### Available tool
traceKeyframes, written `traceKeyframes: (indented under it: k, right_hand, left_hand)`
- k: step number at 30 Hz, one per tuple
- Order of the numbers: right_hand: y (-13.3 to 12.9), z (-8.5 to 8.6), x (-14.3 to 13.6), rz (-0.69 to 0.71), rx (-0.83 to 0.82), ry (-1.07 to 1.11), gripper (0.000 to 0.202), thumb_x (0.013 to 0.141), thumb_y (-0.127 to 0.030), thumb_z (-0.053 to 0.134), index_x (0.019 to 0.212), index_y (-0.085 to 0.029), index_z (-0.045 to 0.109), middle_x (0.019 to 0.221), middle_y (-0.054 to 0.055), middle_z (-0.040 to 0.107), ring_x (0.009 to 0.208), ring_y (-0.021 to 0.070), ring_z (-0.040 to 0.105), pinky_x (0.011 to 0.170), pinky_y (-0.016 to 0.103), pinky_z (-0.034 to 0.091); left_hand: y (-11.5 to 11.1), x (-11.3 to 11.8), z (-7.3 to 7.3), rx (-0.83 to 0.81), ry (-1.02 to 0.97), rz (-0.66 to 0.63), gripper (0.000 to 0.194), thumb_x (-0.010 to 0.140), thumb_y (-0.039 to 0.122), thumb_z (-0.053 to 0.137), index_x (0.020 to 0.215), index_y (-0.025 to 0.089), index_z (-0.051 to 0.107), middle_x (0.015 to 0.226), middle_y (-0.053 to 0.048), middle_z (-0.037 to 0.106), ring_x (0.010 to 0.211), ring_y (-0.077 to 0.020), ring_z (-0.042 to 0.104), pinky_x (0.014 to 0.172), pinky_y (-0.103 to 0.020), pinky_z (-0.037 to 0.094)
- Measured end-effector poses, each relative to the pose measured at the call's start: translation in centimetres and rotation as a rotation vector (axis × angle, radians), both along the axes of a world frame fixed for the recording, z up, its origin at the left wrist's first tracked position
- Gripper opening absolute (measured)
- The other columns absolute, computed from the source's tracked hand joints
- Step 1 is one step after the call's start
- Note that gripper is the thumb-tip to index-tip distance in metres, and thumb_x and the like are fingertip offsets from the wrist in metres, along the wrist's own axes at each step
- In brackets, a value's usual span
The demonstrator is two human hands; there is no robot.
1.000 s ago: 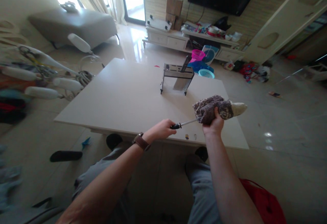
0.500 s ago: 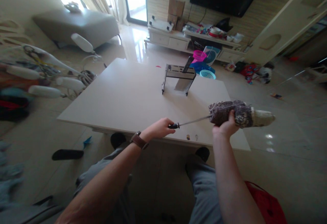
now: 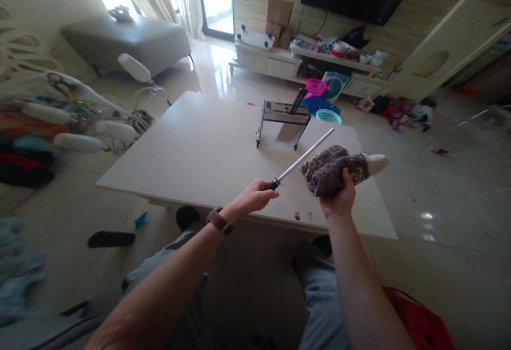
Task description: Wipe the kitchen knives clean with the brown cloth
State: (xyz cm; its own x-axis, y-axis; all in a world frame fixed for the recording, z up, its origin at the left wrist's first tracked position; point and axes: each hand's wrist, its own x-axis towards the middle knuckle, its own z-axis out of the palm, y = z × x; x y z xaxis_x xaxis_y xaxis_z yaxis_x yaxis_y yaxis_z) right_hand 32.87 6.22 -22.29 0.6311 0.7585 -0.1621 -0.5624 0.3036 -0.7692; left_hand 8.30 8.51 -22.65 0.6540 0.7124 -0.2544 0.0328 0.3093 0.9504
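My left hand (image 3: 261,194) is closed around the black handle of a honing steel (image 3: 305,155). Its bare metal rod slants up and to the right over the white table (image 3: 191,153). My right hand (image 3: 340,195) grips a bundled fuzzy cloth (image 3: 331,171), grey-brown and cream, with a pale end pointing right. The rod's tip is up beside the bundle, and I see it free of the cloth. Farther back stands a metal-framed knife holder (image 3: 283,107) with one black-handled knife (image 3: 297,100) in it.
Two small items, one a yellow-and-dark sticker-like figure (image 3: 297,215), lie at the table's near edge. A small red piece (image 3: 250,104) is near the far edge. White lamp arms (image 3: 136,67) reach in from the left. Beyond the table are baskets (image 3: 328,116) and a TV cabinet (image 3: 263,62).
The honing steel's rod, which reached into the fuzzy cloth, is now apart from it and tilted upward. My right hand has brought the bundle left and turned it.
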Motion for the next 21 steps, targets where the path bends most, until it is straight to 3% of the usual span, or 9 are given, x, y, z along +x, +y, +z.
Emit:
traceKeyframes:
  k: [5, 13, 17, 21]
  right_hand:
    - [-0.4, 0.4, -2.3, 0.227, 0.038, 0.03, 0.039, 0.083, -0.045, 0.075, 0.116, -0.025, 0.074, 0.118, 0.004, 0.078, 0.118, 0.0264, 0.072, 0.11, 0.054, 0.055]
    - [-1.2, -0.9, -4.3, 0.376, -0.044, -0.061, 0.039, 0.065, -0.031, 0.091, 0.1, -0.022, 0.075, 0.095, 0.001, 0.081, 0.084, 0.0222, 0.075, 0.09, 0.044, 0.064]
    - [-1.5, -0.6, -5.2, 0.34, -0.029, -0.152, 0.043, 0.06, -0.025, 0.095, 0.099, -0.021, 0.075, 0.095, 0.002, 0.082, 0.084, 0.0221, 0.076, 0.084, 0.041, 0.065]
    - [-1.4, -0.4, -5.5, 0.252, -0.046, -0.174, 0.042, 0.057, -0.024, 0.095, 0.094, -0.019, 0.076, 0.091, 0.003, 0.081, 0.078, 0.021, 0.075, 0.075, 0.036, 0.064]
  left_hand:
    - [-0.7, 0.7, 0.1, -0.038, -0.035, -0.036, 0.031, 0.073, 0.04, 0.07, 0.068, 0.021, 0.047, 0.046, 0.009, 0.039, 0.039, -0.0044, 0.031, 0.041, -0.022, 0.018]
    - [-1.8, 1.8, -0.3, -0.11, -0.165, -0.098, 0.026, 0.069, 0.034, 0.066, 0.063, 0.022, 0.043, 0.044, 0.009, 0.037, 0.037, -0.0046, 0.029, 0.038, -0.02, 0.019]
    - [-2.3, 2.1, -0.4, -0.101, -0.167, -0.098, 0.017, 0.065, 0.028, 0.062, 0.064, 0.022, 0.045, 0.045, 0.009, 0.038, 0.037, -0.0055, 0.03, 0.036, -0.021, 0.019]
    - [-2.4, 2.3, -0.5, -0.096, -0.127, -0.105, 0.02, 0.065, 0.031, 0.063, 0.063, 0.022, 0.044, 0.045, 0.008, 0.038, 0.038, -0.0057, 0.031, 0.038, -0.021, 0.021]
